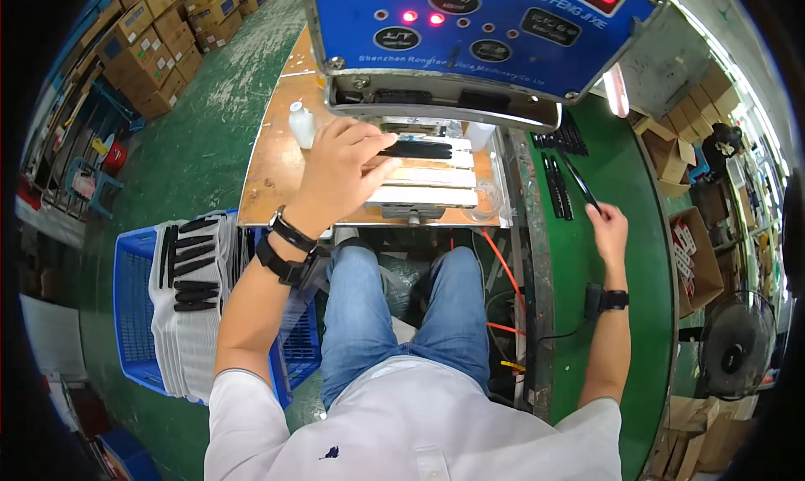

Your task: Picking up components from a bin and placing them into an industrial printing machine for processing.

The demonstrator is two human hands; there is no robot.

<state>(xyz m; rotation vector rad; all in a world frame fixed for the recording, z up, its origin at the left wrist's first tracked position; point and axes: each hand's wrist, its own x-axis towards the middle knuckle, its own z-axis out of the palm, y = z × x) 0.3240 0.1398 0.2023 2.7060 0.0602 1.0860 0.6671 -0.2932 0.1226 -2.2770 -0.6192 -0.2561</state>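
Note:
My left hand is closed on slim black pieces, two side by side, just above the white bars of a fixture on the wooden worktable. What exactly the pieces are I cannot make out. Out to the right, my right hand pinches the near end of one long, thin black piece over the green surface. Beside that piece lie a pair of black strips, and a group of more black strips lies farther back.
A blue machine panel with lit red lights overhangs the fixture. A white bottle stands left of it. At left, a blue crate holds white foam sheets with several black pieces on top. A fan and cartons stand right.

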